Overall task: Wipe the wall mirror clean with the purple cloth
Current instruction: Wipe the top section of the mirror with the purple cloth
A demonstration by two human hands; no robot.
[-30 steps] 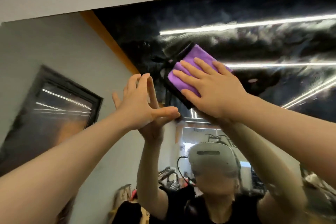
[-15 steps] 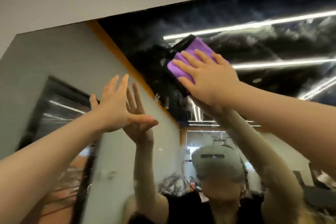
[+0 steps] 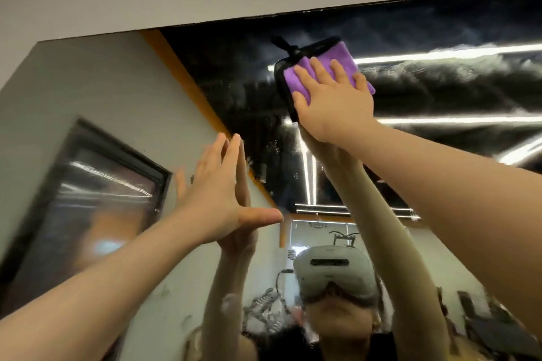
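A dark-framed panel (image 3: 96, 193) shows in reflection at the far left of the wall mirror (image 3: 234, 114), its surface streaked with glare, set in a grey wall that fills the glass on that side. An orange band (image 3: 187, 79) runs diagonally down the reflection, dividing the grey wall from a black ceiling. Just right of the panel, the left hand (image 3: 217, 199) is raised flat against the glass, fingers straight and together, thumb spread out to the right, holding nothing; its mirrored twin meets it palm to palm. Smears and droplets mark the dark glass between the two arms. Below, a grey headset (image 3: 334, 272) worn by the person appears in reflection, with the two mirrored forearms rising on either side of it and partly covering the room behind. Higher and to the right, near the mirror's top edge, the right hand (image 3: 334, 99) lies spread with straight fingers on the purple cloth (image 3: 340, 58), pressing it to the glass. The hand covers the cloth's lower part, leaving the black trim and a small loop exposed at the cloth's upper left. Bright strip lights (image 3: 454, 51) streak the reflection at far right, blurred by cloudy film.
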